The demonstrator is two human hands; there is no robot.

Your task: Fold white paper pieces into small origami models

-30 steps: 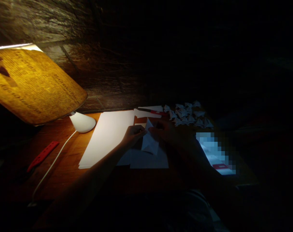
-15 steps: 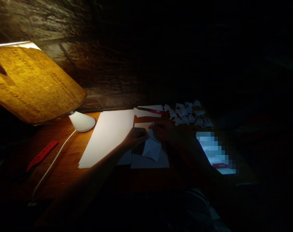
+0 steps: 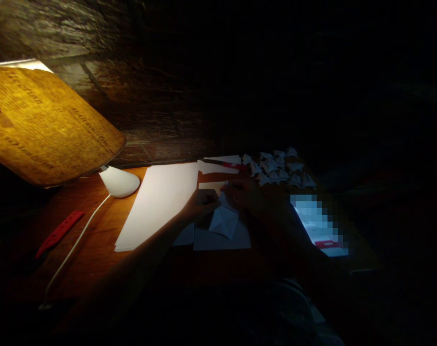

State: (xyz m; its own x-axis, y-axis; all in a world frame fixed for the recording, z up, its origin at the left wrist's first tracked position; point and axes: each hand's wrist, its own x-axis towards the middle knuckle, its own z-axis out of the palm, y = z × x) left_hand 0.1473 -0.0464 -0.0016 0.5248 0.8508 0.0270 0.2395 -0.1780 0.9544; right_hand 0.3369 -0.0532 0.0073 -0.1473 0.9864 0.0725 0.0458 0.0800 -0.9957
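Note:
Over the middle of a dim wooden table (image 3: pixel 106 226), both my hands pinch one small folded white paper piece (image 3: pixel 224 221). My left hand (image 3: pixel 201 202) grips its upper left edge with closed fingers. My right hand (image 3: pixel 244 194), mostly in shadow, holds its top right corner. The piece hangs tilted just above a flat white sheet (image 3: pixel 221 238). A stack of white paper (image 3: pixel 156 204) lies to the left of my hands.
A pile of several small folded paper pieces (image 3: pixel 281 170) lies at the back right, beside a red-handled tool (image 3: pixel 229 166). A lit phone screen (image 3: pixel 321 226) glows at right. A lamp with a yellow printed shade (image 3: pixel 45 129) and white base (image 3: pixel 119 182) stands left, with a red strip (image 3: pixel 56 235).
The folded piece has dropped lower and flatter toward the sheet while both hands keep hold of it. The view has shifted slightly.

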